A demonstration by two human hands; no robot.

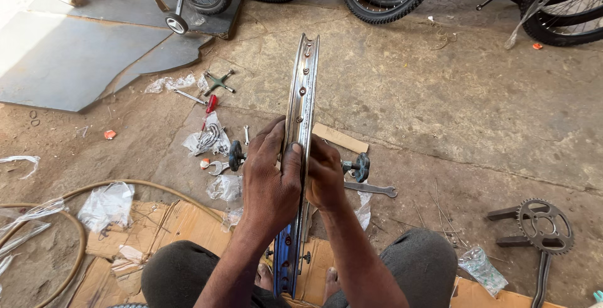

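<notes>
Both hands, left hand (271, 182) and right hand (325, 179), clasp the upright wheel rim (301, 94) between them.

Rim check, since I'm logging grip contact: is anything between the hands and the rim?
Nothing visible. The left hand and right hand clasp the upright rim directly from either side, bare fingers on metal.

Clear plastic bags (107, 204) lie crumpled on the ground at left. Another clear bag (207, 137) holds small metal parts near the tools. Flattened brown cardboard (182, 220) lies underfoot. A small clear packet (482, 269) lies at right.
</notes>
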